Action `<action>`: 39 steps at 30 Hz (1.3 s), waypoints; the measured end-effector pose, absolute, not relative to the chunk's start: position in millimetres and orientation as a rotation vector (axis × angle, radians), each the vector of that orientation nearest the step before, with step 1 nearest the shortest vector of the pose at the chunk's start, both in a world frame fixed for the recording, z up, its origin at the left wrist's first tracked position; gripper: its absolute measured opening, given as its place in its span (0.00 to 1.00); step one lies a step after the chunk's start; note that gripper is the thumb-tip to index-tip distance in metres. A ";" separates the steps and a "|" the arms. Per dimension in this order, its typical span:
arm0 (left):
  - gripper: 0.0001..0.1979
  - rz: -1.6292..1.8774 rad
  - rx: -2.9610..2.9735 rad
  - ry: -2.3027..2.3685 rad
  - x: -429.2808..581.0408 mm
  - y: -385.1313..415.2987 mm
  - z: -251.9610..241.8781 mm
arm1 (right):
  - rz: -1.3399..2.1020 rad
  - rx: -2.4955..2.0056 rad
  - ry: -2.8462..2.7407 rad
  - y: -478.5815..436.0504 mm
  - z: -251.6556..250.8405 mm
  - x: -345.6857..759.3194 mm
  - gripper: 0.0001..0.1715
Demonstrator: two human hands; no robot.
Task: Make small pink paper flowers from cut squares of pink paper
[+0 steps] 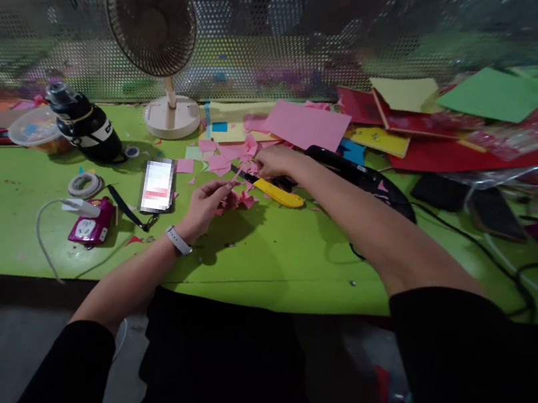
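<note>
My left hand (208, 204), with a pale watch band (178, 240) on the wrist, is closed in a pinch on a pink paper piece (236, 175) just above the table. My right hand (277, 162) reaches in from the right, its fingers curled down over pink paper scraps (221, 162); its fingertips are partly hidden, so what they grip cannot be made out. Just below it lies a yellow utility knife (280, 194) with its dark blade end toward the left hand. Crumpled pink paper bits (245, 199) lie beside the left fingertips.
On the green table (261, 254) stand a fan (172, 121) and a dark bottle (90, 128). A lit phone (158, 186), tape roll (85, 185) and purple power socket (92, 222) lie left. Coloured sheets (305, 125) line the back; cables (470, 237) cross the right.
</note>
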State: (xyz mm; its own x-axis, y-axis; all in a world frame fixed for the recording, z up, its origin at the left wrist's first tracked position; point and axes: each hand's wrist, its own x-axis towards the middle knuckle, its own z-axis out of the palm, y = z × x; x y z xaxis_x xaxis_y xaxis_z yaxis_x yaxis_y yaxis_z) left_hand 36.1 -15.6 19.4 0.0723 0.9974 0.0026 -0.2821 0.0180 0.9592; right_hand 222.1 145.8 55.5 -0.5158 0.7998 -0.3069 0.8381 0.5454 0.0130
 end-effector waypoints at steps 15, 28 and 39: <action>0.11 1.250 1.011 0.968 37.1 -18.1 19.9 | -0.470 1.826 2.835 121.9 29.5 275.6 0.13; 0.12 1.247 0.990 0.970 41.9 -22.7 21.2 | -1.771 1.815 3.020 25.9 26.4 249.3 0.25; 0.16 1.217 1.067 0.912 47.1 -23.0 14.6 | -1.769 1.716 3.082 1.6 14.8 243.0 0.23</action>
